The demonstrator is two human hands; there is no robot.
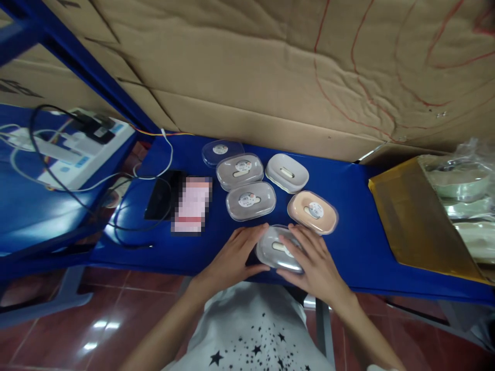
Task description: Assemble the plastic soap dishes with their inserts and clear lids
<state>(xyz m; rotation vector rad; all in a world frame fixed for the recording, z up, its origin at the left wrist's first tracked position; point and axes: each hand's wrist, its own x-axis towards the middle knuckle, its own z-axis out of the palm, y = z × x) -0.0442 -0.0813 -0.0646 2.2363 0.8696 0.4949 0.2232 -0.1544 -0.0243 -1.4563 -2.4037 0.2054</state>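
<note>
Both bare hands close around a grey box (268, 248) with a clear lid, at the middle of the near edge of the blue table (358, 226). The left hand (242, 252) cups its left end, fingertips at the far side and thumb at the near side. The right hand (315, 255) spreads its fingers over the lid's right part, partly covering a round label, with the thumb at the near side.

Just beyond the right hand lies a peach box (328, 216), lidded and labelled. Farther toward the far edge lies a white box (297, 167). To its left, two more grey boxes lie close together, the upper box (228, 175) nearer the far edge than the lower box (263, 206). Behind them, at the far edge, is a labelled clear lid (211, 154).

Toward the table's left end lie a phone (191, 205), its screen blurred, a black slab (157, 201) and cables (135, 245). At the right end stands an open carton (390, 216) of pale dishes (462, 185). Cardboard (232, 67) lines the far edge.
</note>
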